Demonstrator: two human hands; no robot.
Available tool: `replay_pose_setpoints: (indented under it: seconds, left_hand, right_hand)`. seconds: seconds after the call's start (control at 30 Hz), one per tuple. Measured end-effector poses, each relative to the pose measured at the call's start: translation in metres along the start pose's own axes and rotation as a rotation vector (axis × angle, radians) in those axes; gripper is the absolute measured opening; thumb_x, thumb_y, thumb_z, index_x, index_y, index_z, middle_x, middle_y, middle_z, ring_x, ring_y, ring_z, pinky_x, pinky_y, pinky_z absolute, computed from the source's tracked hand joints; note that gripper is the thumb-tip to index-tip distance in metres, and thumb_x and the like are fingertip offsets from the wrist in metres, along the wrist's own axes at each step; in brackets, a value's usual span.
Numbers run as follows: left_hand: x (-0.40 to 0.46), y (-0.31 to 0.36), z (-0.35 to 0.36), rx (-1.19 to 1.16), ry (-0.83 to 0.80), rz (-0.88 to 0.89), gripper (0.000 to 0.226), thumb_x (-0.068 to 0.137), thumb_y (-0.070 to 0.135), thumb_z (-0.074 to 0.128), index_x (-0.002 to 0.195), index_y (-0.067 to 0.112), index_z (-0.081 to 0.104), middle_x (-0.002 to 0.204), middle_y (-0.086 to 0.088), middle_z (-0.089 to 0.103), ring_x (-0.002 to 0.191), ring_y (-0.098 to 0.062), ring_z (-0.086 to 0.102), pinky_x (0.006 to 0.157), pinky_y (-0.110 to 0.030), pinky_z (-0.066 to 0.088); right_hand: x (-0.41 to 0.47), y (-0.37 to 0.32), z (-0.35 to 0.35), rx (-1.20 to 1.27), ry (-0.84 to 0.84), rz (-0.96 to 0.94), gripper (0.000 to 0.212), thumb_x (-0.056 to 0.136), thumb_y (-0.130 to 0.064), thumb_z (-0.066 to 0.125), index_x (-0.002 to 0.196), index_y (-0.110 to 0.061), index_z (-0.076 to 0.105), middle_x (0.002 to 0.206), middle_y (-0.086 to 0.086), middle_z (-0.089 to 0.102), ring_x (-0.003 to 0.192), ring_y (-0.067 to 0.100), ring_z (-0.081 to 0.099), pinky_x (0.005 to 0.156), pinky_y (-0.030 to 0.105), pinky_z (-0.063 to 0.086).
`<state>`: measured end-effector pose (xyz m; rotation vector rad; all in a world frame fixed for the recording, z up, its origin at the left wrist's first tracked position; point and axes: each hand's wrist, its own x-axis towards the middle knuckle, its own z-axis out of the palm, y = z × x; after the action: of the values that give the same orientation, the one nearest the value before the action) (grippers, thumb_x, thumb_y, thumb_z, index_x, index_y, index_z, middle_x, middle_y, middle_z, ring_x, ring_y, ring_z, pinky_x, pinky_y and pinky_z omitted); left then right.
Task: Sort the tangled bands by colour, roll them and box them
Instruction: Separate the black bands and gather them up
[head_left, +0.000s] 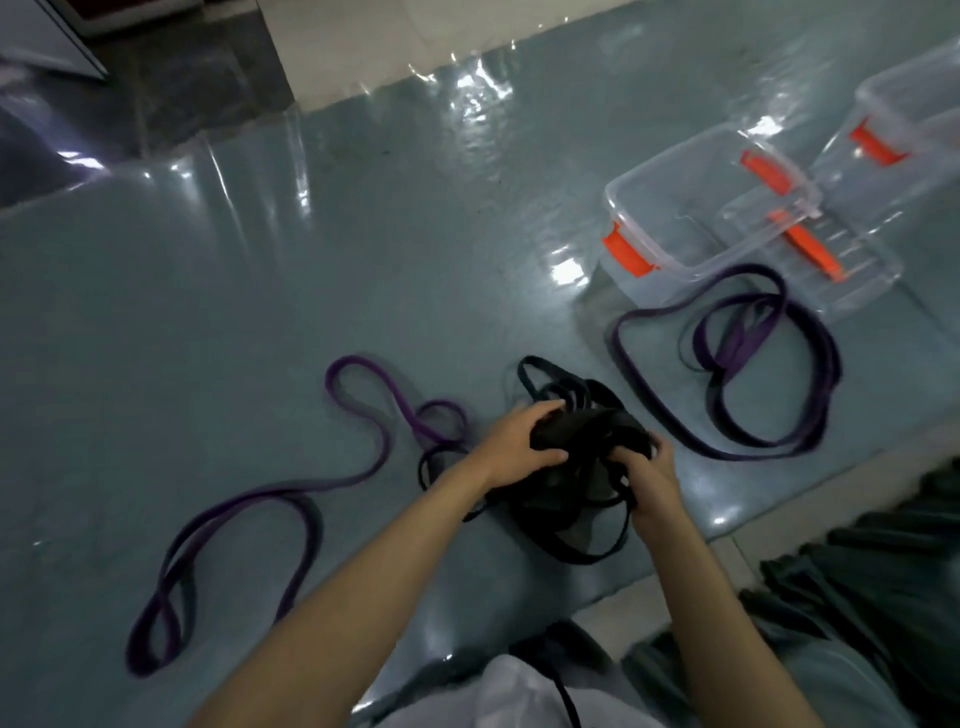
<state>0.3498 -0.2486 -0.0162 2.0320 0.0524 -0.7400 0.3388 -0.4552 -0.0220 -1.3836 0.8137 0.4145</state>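
Glossy grey-green table (260, 291) meets pale floor tiles (363, 36).

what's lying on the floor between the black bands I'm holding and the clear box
In the head view, loose purple bands lie between the black bands and the clear box.

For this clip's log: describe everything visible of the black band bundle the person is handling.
The black band bundle is a tangle of flat, rubbery-looking black loops on the glossy grey-green floor. Its middle is bunched into a wad gripped by the left hand and right hand; loose loops spill beyond and toward the person. One loop overlaps the purple band at left.
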Motion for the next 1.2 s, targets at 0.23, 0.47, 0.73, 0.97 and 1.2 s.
replay_pose_setpoints:
  seconds: [0.23,0.47,0.73,0.97,1.2]
  left_hand:
    - [-0.011,-0.032,0.018,0.309,0.189,-0.165,0.091,0.083,0.087,0.054,0.160,0.045,0.028,0.161,-0.002,0.041,0.149,-0.035,0.033,0.119,-0.057,0.033]
    - [-0.012,-0.034,0.013,-0.183,-0.079,-0.077,0.073,0.094,0.077,0.053,0.156,0.043,0.033,0.157,0.003,0.049,0.140,-0.016,0.048,0.105,-0.029,0.037]
    - [-0.041,-0.016,0.029,-0.549,0.044,-0.006,0.051,0.110,0.049,0.046,0.158,0.033,0.041,0.156,0.009,0.049,0.145,-0.008,0.045,0.102,-0.012,0.041]
    - [-0.058,0.019,0.053,-0.588,0.073,0.105,0.054,0.089,0.067,0.063,0.139,0.056,0.047,0.138,0.016,0.062,0.125,-0.002,0.063,0.102,-0.028,0.053]
    - [-0.044,0.087,0.096,-0.633,0.072,0.227,0.050,0.090,0.058,0.071,0.136,0.051,0.053,0.129,0.021,0.068,0.123,-0.005,0.066,0.099,-0.032,0.057]
  right_hand:
    - [-0.035,0.043,-0.032,-0.200,-0.109,-0.115,0.071,0.090,-0.055,0.076,0.152,-0.049,0.042,0.146,-0.021,0.055,0.133,0.014,0.056,0.104,0.039,0.054]
    - [-0.066,0.067,0.020,0.037,-0.182,-0.171,0.058,0.107,-0.057,0.043,0.157,-0.028,0.045,0.154,-0.001,0.057,0.142,0.019,0.054,0.120,0.047,0.043]
    - [-0.094,0.071,0.036,0.214,-0.168,-0.166,0.068,0.106,-0.070,0.025,0.142,-0.028,0.065,0.144,0.009,0.066,0.129,0.022,0.066,0.093,0.023,0.059]
    - [-0.111,0.050,0.007,0.305,-0.116,-0.179,0.053,0.108,-0.059,0.033,0.124,-0.034,0.077,0.129,0.009,0.075,0.122,0.026,0.071,0.091,0.036,0.061]
    - [-0.112,0.015,-0.060,0.484,-0.069,-0.203,0.051,0.107,-0.052,0.038,0.125,-0.025,0.077,0.128,0.013,0.075,0.122,0.031,0.070,0.103,0.052,0.056]
